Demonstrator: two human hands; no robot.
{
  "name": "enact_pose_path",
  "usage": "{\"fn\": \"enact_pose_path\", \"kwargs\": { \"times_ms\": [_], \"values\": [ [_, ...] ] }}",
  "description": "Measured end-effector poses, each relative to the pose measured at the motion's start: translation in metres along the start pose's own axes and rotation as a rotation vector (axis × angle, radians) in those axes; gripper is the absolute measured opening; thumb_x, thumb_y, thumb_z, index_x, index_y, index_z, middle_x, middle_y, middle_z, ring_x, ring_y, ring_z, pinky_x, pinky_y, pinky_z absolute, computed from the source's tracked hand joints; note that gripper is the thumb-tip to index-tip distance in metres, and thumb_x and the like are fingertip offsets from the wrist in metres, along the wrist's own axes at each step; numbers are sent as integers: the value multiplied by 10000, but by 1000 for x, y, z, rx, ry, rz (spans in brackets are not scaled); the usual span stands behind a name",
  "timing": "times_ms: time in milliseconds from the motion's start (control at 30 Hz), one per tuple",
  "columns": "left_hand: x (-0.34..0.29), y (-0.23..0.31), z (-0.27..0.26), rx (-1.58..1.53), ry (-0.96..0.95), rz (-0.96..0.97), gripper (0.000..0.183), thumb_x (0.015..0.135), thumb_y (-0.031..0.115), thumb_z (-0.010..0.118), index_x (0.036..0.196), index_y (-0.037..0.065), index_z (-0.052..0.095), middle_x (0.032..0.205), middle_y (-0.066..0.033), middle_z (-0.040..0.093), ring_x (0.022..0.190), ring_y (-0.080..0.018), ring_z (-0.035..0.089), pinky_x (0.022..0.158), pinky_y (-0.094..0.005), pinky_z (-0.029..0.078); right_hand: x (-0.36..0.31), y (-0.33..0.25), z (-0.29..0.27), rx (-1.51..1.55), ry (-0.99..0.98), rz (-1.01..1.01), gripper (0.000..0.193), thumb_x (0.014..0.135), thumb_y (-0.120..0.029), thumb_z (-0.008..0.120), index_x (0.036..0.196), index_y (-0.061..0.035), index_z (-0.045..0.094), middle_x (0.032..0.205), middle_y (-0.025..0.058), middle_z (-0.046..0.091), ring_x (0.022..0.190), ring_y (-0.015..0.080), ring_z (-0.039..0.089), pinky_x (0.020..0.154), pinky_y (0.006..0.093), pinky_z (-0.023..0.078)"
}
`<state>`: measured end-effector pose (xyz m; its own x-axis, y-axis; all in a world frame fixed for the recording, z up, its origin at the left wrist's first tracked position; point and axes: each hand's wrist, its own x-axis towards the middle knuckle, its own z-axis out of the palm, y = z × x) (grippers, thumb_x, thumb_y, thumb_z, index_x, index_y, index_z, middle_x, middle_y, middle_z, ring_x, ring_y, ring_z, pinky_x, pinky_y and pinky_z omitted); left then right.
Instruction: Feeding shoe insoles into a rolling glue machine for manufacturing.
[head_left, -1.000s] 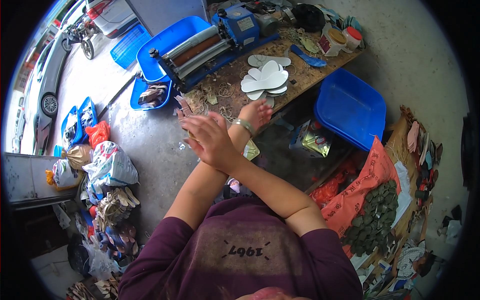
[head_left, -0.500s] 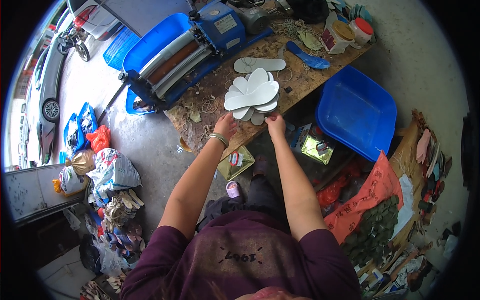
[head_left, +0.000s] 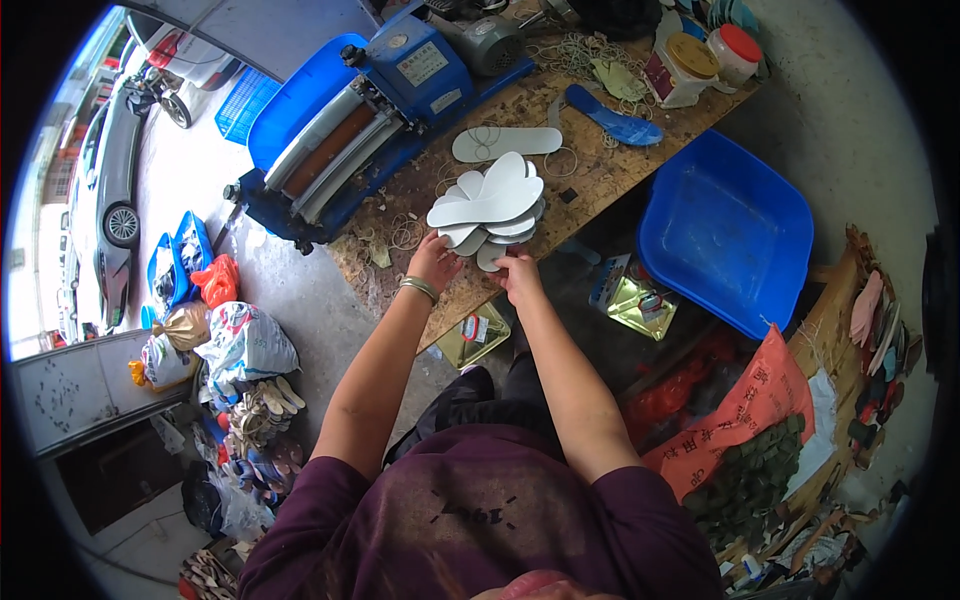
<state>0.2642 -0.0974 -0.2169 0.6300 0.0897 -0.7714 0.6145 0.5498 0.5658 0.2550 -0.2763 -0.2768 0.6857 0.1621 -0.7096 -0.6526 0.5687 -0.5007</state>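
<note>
A fanned pile of white shoe insoles (head_left: 487, 205) lies near the front edge of the wooden workbench (head_left: 352, 262). At the pile's near left edge is my left hand (head_left: 434, 263), a bangle on its wrist, fingers stretched toward the insoles. My right hand (head_left: 517, 276) pinches the rounded end of a lower insole at the near side; its fingertips are partly hidden. Beyond the pile lies a single pale insole (head_left: 506, 144) with a loose thin loop beside it.
A blue roller machine (head_left: 345, 140) stands at the bench's left. Farther right are a blue insole-shaped piece (head_left: 612, 117) and lidded jars (head_left: 690, 62). A blue basin (head_left: 725, 230) stands right of the bench; gold tins (head_left: 640, 305) sit below. Bags (head_left: 245, 340) crowd the left floor.
The view has shifted a little, so the bench and pile sit differently in it. My right hand has come closer to the pile's near edge, and my left fingers reach its left side.
</note>
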Motion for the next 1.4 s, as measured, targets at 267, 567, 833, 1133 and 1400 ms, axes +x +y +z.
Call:
{"fn": "enact_pose_path", "kwargs": {
  "times_ms": [267, 567, 833, 1133, 1400],
  "values": [
    [-28, -18, -10, 112, -136, 119, 484, 897, 99, 516, 1325, 220, 324, 1174, -33, 517, 1037, -241, 558, 888, -445, 445, -17, 8, -21, -2, -233, -147, 535, 768, 46, 508, 1271, -124, 452, 1155, 58, 569, 938, 193, 605, 711, 321, 542],
    [-170, -37, -68, 147, -748, 282, 488, 874, 54, 564, 1300, 148, 347, 1236, -61, 498, 1095, -211, 535, 897, -373, 453, -188, 73, -13, 129, -209, -505, 512, 749, 37, 568, 1240, -86, 491, 1154, 45, 585, 998, 205, 607, 763, 340, 525],
    [-321, -84, -134, 352, -1220, 11, 444, 924, 347, 521, 1287, 133, 380, 1289, -75, 463, 1140, -278, 515, 934, -405, 421, -423, 211, -35, 302, -19, -687, 581, 757, 53, 540, 1303, -123, 446, 1199, 24, 530, 1035, 208, 576, 785, 343, 530],
    [-431, -221, -145, 567, -1448, -406, 433, 911, 261, 554, 1299, 94, 456, 1289, -62, 523, 1173, -222, 516, 974, -417, 414, -600, 383, -67, 592, 378, -926, 495, 809, -10, 575, 1288, -70, 467, 1169, 65, 566, 1046, 212, 575, 805, 339, 516],
    [-556, -366, -188, 837, -1678, -636, 501, 923, 289, 511, 1360, 82, 379, 1341, -66, 473, 1208, -221, 482, 977, -402, 410, -733, 525, -102, 832, 691, -1131, 483, 772, 60, 572, 1241, -20, 496, 1189, 114, 572, 1051, 262, 593, 834, 403, 534]
  ]
}}
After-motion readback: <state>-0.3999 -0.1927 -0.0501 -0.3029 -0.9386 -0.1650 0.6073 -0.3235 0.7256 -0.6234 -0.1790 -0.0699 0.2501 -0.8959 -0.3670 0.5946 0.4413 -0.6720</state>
